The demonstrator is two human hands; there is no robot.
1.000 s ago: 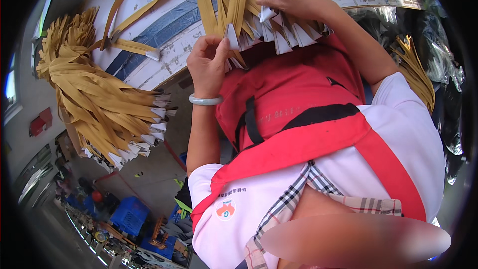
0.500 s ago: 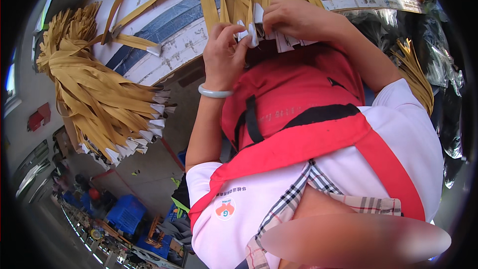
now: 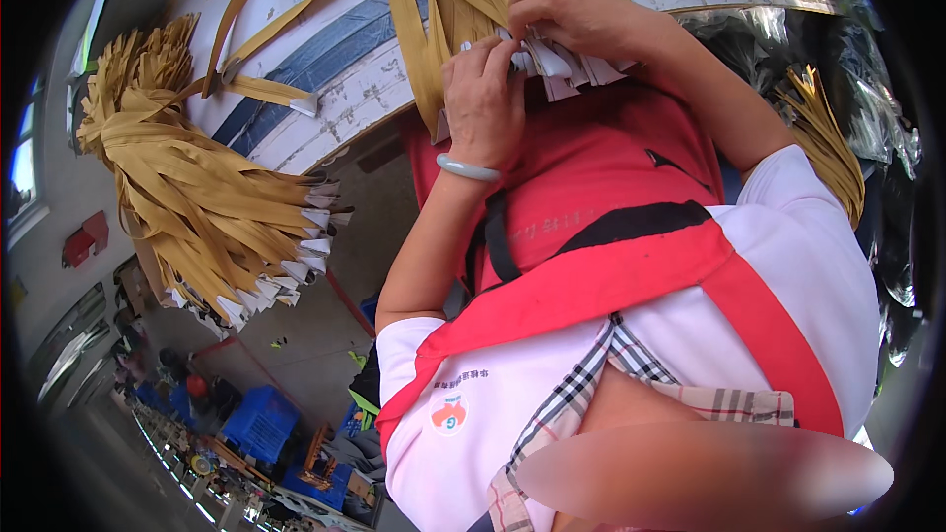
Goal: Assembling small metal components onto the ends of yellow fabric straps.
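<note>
Worked at the near edge of the bench (image 3: 325, 89), a white top with blue bands. Spread across the bench: a fan of tan straps (image 3: 463, 0), their white tips (image 3: 557, 64) gathered at that near edge, above a red apron (image 3: 611, 167).

Left hand (image 3: 483, 103), with a pale bracelet (image 3: 468, 169) at the wrist, set at the bench edge with fingers (image 3: 493, 54) curled and pinched shut on a few strap tips. Right hand (image 3: 576, 10) just beyond it, over the bench, fingers bent down and closed on the same cluster; whether gripping one tip or several, impossible to tell.

Judged to call for a short, firm pinch close to the tips, with one hand pinning the cluster against the bench edge and the other picking out single ends, so that the flat straps stayed untwisted and in order.

Around the bench: a large second bundle (image 3: 197, 197) of the same straps hanging off its left end, well apart from the hands; a thinner sheaf (image 3: 828, 138) and clear bags (image 3: 867, 108) off its right side; blue crates (image 3: 258, 424) on the floor below. In the way: loose straps crossing the bench beside the fan, likely to snag or be mixed in.
</note>
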